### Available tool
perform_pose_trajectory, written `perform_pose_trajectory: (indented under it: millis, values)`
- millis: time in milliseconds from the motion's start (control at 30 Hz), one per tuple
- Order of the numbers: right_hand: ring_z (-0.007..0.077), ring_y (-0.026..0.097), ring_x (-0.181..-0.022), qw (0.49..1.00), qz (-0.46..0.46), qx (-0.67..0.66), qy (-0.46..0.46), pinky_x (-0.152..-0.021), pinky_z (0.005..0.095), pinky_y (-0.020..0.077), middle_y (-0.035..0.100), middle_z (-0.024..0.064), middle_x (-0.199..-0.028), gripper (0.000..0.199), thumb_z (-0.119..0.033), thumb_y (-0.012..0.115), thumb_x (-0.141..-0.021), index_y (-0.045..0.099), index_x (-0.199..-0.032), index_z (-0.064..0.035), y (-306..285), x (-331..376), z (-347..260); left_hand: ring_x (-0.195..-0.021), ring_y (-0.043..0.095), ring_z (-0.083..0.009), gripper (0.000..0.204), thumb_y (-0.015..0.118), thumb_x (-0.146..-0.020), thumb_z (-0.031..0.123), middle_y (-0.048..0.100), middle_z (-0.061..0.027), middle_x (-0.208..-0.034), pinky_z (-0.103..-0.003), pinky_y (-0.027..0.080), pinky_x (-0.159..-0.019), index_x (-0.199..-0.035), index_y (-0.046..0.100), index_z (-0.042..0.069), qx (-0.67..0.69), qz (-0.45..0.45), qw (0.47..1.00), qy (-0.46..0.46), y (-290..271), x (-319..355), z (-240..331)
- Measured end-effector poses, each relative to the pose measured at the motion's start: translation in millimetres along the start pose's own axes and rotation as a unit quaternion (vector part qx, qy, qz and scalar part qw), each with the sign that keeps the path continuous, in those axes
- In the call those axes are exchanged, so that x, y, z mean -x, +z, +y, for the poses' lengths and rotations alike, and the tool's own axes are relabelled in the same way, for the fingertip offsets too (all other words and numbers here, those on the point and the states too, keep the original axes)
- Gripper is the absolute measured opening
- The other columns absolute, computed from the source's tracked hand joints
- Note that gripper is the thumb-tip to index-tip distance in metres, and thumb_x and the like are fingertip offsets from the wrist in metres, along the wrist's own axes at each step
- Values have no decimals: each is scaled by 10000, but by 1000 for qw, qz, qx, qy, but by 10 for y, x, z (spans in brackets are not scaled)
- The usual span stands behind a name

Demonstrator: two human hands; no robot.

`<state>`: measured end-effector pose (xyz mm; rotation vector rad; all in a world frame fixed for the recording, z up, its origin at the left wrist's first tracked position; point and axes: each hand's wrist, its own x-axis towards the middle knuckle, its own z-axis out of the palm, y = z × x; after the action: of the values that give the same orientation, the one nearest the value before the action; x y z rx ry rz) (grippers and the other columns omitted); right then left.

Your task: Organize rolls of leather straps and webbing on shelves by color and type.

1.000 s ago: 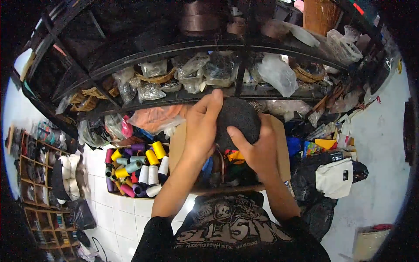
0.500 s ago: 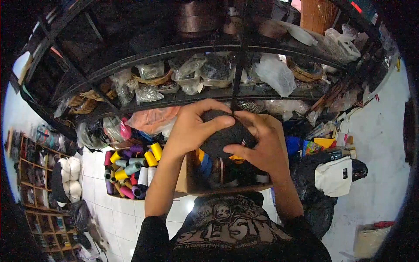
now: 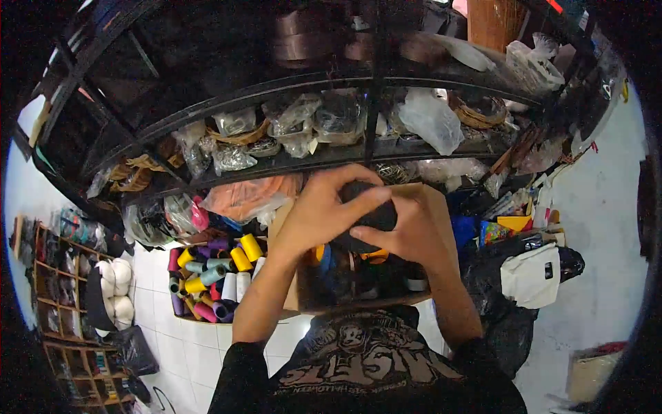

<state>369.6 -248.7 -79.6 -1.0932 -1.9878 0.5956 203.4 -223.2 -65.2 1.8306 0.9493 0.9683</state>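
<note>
Both my hands hold a black round roll (image 3: pixel 378 215) over an open cardboard box. My left hand (image 3: pixel 332 210) wraps its upper left side, with the thumb lying across the front. The fingers of my right hand (image 3: pixel 407 233) close around its right side, thumb on the lower edge. Much of the roll is hidden behind my fingers, and its exact kind cannot be made out. Below, the cardboard box (image 3: pixel 438 215) contains dark rolls plus blue and orange-yellow pieces, partly covered by my hands and arms.
Left of the box, a container holds many-coloured thread cones (image 3: pixel 241 259). A black shelf (image 3: pixel 276 160) with plastic-bagged goods and baskets spans the far side. To the right lie black bags and a white bag (image 3: pixel 529 277). White yarn bundles (image 3: pixel 117 293) stand at far left.
The black roll has been turned in my hands, showing a different side. My left hand has shifted right and my fingers sit closer together around it.
</note>
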Motion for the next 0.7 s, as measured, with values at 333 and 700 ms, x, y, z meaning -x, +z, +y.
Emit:
perform_pose_trajectory:
  millis: [333,700]
  values:
    - [231,645,-723,984,109,-68,122,-662,322,493,649,125,-789,435,-338,736,-677,572,-912,-10,138,14,48,-734,536,-76,293,615,-844,264,613,-29,-799,-227,435,-660,-901,622,-23,119,176,976,-47,172,-56,-134]
    - [206,615,-811,952,220,-177,118,-724,313,477,630,117,-904,380,-231,673,-745,562,-1029,-6,423,34,167,-807,562,-112,375,445,-937,331,603,-56,-933,-241,444,-725,-1000,570,-17,469,265,835,-108,395,-100,-121]
